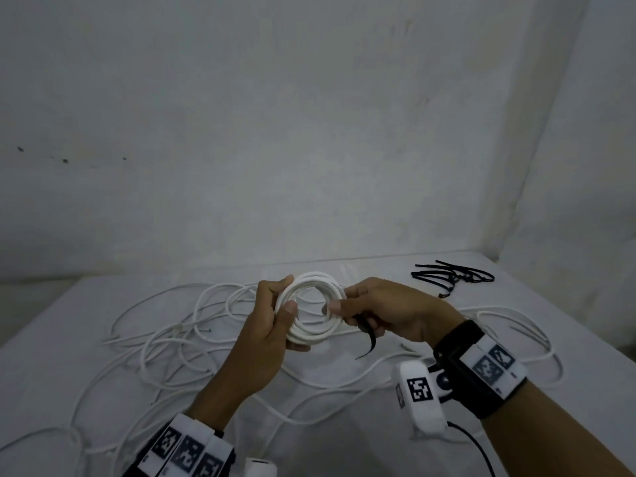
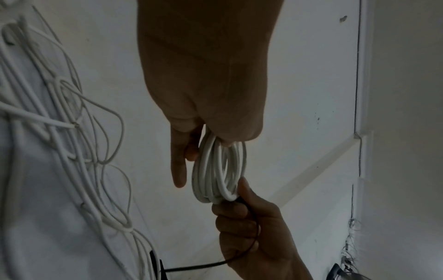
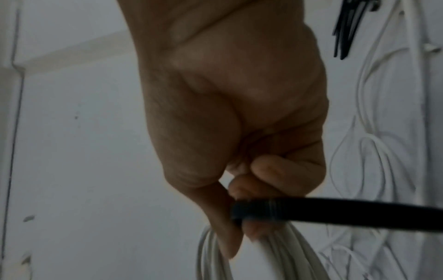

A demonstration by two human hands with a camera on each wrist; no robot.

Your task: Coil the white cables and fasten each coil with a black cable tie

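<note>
I hold the coil (image 1: 311, 309) up between both hands, above the bench (image 1: 51, 356). My left hand (image 1: 272, 325) grips its left side, thumb on the front, fingers curled behind. My right hand (image 1: 385, 313) pinches the coil's right side and, with it, a black cable tie (image 1: 370, 339) whose free tail hangs below my palm.

I think the tie is not yet looped and locked. The main risk is the turns springing apart: in the left wrist view the strands (image 2: 219, 170) already fan out loosely, so if either pinch slackens while I feed the tail, the coil could unwind. The tie could also slip from my fingers (image 3: 271, 170), since they clamp cable and strap together. Whether any tail of the coil trails into the loose cables (image 1: 165, 339) spread below and left of my left hand, I cannot tell; a snag there would tug the coil.

The bench is white, set against plain pale walls in dim light. Spare ties (image 1: 451, 275) lie beyond my right hand.
</note>
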